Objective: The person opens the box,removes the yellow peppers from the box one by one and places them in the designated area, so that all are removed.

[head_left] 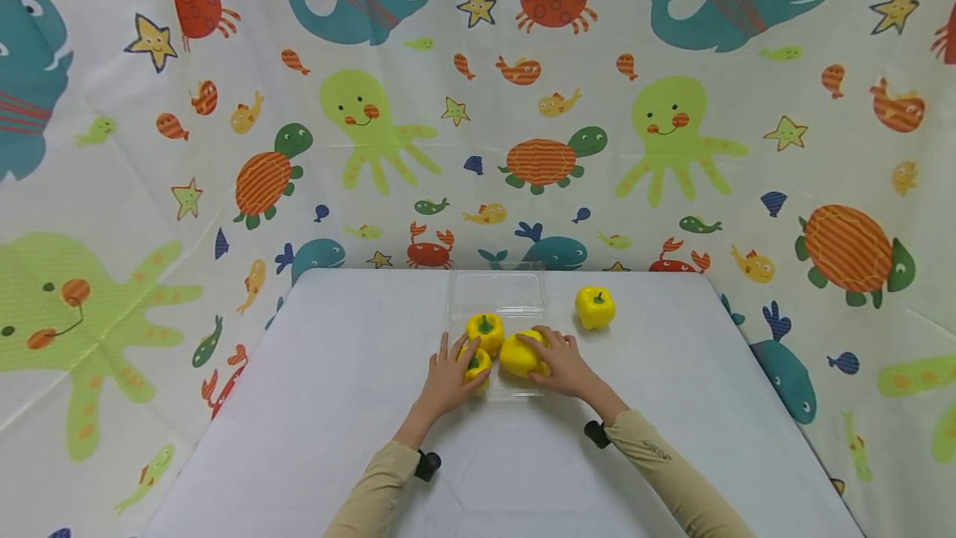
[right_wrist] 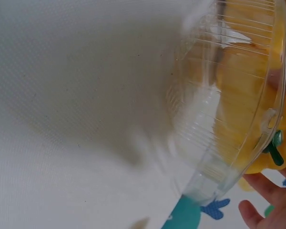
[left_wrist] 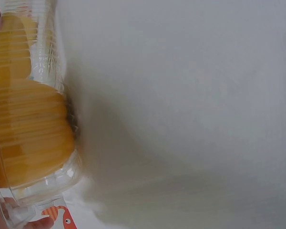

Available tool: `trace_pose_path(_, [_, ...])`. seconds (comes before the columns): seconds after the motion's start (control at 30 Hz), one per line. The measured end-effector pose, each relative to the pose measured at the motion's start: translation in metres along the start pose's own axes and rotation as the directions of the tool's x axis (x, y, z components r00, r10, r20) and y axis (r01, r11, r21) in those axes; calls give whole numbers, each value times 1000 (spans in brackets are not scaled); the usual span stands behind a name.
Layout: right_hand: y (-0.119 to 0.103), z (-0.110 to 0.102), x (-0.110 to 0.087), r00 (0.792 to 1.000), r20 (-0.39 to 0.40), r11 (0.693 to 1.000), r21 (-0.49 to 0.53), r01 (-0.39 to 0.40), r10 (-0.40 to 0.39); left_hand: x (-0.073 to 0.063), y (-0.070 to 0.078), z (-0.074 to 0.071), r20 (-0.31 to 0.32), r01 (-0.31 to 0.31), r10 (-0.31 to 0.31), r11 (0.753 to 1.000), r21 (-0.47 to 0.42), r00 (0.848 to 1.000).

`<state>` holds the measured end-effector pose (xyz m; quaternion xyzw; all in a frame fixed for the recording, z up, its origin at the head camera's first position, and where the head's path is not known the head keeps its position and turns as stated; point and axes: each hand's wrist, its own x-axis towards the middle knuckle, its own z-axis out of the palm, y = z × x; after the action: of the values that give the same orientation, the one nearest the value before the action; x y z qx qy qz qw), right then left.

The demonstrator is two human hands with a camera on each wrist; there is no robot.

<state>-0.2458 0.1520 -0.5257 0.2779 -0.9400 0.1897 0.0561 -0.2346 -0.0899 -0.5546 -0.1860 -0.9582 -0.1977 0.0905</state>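
A clear plastic clamshell container (head_left: 515, 393) lies on the table with its lid (head_left: 498, 291) folded back away from me. My left hand (head_left: 445, 378) grips a yellow bell pepper (head_left: 478, 366) at the container's left front, thumb and forefinger on either side. Just behind it sits another yellow bell pepper (head_left: 487, 332), stem up. With curled fingers my right hand (head_left: 566, 365) holds a third pepper (head_left: 519, 358), lying tilted over the container's right side. Through the ribbed wall in the left wrist view, a pepper (left_wrist: 33, 136) shows. A green stem (right_wrist: 275, 149) stands out in the right wrist view.
One more yellow bell pepper (head_left: 595, 308) stands on the white table (head_left: 358, 388), right of the lid. Behind the table hangs a curtain (head_left: 448, 139) printed with sea animals. Small black devices (head_left: 427, 466) are worn at both wrists.
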Motion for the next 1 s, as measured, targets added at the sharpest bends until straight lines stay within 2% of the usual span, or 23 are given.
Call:
trace_pose_path(0.13, [-1,-1,0,1000,-8,1000,-13,6,-6,0,0,1,-7,-3,3,1000,4,1000])
trace_pose_path(0.4, [-4,-6,-2,1000,-20,1000,-4,6,-7,0,1,-1,21,23,-23,1000,4,1000])
trace_pose_path(0.73, [-6,-11,-4,999,-38,1000,-12,-3,3,-1,2,-2,17,15,-15,1000,-5,1000])
trace_pose_path(1.0, [-5,-12,-4,996,-86,999,-39,10,-13,-1,2,-3,12,6,-6,1000,-4,1000])
